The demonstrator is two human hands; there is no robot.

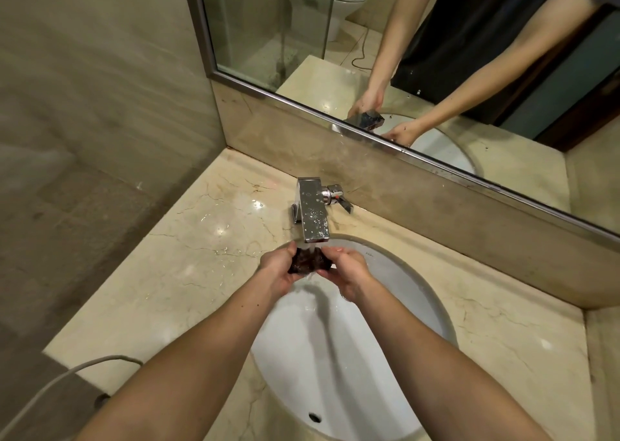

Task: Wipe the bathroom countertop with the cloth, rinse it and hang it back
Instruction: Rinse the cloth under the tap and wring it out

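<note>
Right in the middle of the frame, two bare hands hold a small dark cloth (306, 261) under the tap (313, 213). Water runs down from the tap's spout onto the cloth. The left hand (279, 270) is squeezed around the left side of the cloth, and the right hand (349, 274) is squeezed around its right side. The cloth is bunched up and wet, and it sits between the two hands, just below the spout. Under the hands is a white sink (385, 309), and water streams down inside it. A small dark hole (314, 417) shows low on the sink wall near the bottom of the frame. The tap is shiny and square with drops on it, and its handle (342, 199) sticks out to the right. The stone countertop (188, 259) around the sink is pale with thin cracks and looks wet and shiny. A big mirror (385, 44) fills the upper right of the frame and shows the arms again. A grey cord (60, 378) lies at the lower left.
</note>
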